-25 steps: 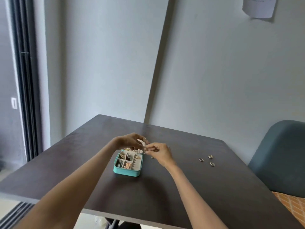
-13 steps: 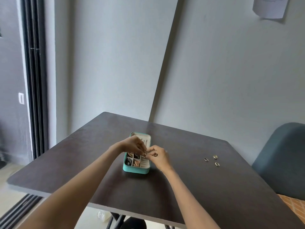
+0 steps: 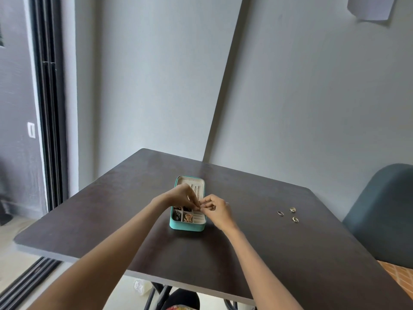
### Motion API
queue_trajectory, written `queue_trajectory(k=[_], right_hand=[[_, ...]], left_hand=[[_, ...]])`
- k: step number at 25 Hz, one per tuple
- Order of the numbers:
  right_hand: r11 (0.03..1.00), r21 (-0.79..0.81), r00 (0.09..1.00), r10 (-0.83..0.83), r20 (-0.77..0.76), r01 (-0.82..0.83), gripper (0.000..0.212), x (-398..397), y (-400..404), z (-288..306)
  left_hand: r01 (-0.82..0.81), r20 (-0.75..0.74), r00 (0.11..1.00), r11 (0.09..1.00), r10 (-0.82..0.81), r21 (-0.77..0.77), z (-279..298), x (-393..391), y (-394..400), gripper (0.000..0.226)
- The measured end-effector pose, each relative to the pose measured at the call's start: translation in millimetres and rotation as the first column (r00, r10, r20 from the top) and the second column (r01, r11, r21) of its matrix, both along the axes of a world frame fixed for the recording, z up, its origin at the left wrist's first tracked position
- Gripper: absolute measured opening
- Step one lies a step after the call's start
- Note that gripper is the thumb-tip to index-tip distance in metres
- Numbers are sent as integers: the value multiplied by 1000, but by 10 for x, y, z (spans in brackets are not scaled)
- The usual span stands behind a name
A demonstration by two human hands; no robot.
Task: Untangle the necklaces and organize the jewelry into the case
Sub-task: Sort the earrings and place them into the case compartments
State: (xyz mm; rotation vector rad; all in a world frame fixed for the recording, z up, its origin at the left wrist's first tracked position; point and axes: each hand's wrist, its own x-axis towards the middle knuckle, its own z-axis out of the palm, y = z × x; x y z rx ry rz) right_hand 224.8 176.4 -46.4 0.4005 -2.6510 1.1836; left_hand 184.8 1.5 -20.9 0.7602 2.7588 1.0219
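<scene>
A teal jewelry case (image 3: 178, 226) lies open on the dark table (image 3: 257, 253), its cream lid half (image 3: 190, 181) flat behind it. Small compartments hold gold and dark pieces (image 3: 188, 217). My left hand (image 3: 182, 196) and my right hand (image 3: 215, 208) meet just above the case's middle, fingertips pinched together on a tiny piece of jewelry that is too small to make out. Three rings (image 3: 292, 209) lie loose on the table to the right, apart from both hands.
A grey-blue chair (image 3: 384, 215) stands at the table's right side. Grey walls rise behind the far table edge. A dark sliding door frame (image 3: 50, 130) is at the left. Bare table surface lies in front of the case.
The case lid half has come into sight lying flat behind the tray. Both hands have stayed pinched together over the case, moving slightly back over its middle.
</scene>
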Motion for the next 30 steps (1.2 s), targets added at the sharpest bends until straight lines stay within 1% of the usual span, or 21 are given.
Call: queue_trajectory(k=[2, 4, 8, 10, 13, 15, 18, 22, 25, 26, 28, 30], right_hand=[[998, 51, 999, 29, 25, -30, 16, 7, 15, 52], [981, 189, 999, 37, 16, -39, 14, 5, 31, 127], [911, 405, 995, 91, -32, -71, 19, 18, -15, 277], [855, 513, 991, 121, -50, -78, 22, 20, -34, 327], [736, 670, 982, 180, -56, -97, 28, 15, -45, 424], [694, 713, 975, 208, -71, -96, 30, -3, -51, 482], [692, 716, 972, 219, -81, -96, 26, 2, -69, 475], [779, 621, 983, 170, -72, -90, 22, -8, -33, 387], [863, 500, 990, 120, -68, -70, 15, -45, 11, 316], [898, 437, 994, 86, -61, -51, 13, -50, 18, 292], [950, 311, 1000, 11, -8, -8, 11, -64, 32, 242], [966, 257, 999, -23, 48, 10, 16, -80, 30, 191]], left_hand=[[-16, 1, 1000, 999, 16, -34, 15, -7, 15, 21], [-26, 5, 1000, 997, 27, -71, 79, 12, 39, 23], [-6, 113, 993, 988, 24, -157, 210, 7, 62, 25], [-6, 100, 995, 979, 27, -203, 210, -9, 83, 25], [-38, 72, 996, 968, 58, -247, 157, -13, 117, 26], [-38, 84, 995, 964, 62, -264, 159, -3, 129, 26], [-34, 119, 991, 964, 67, -265, 178, -20, 127, 22], [-32, 162, 984, 960, 79, -276, 212, -51, 129, 22], [-98, 175, 974, 960, 147, -263, 246, -22, 172, 16], [-127, 173, 970, 962, 172, -244, 249, -11, 191, 20], [-167, 147, 968, 961, 202, -218, 232, -3, 218, 35], [-190, 134, 966, 958, 221, -214, 214, 4, 234, 44]])
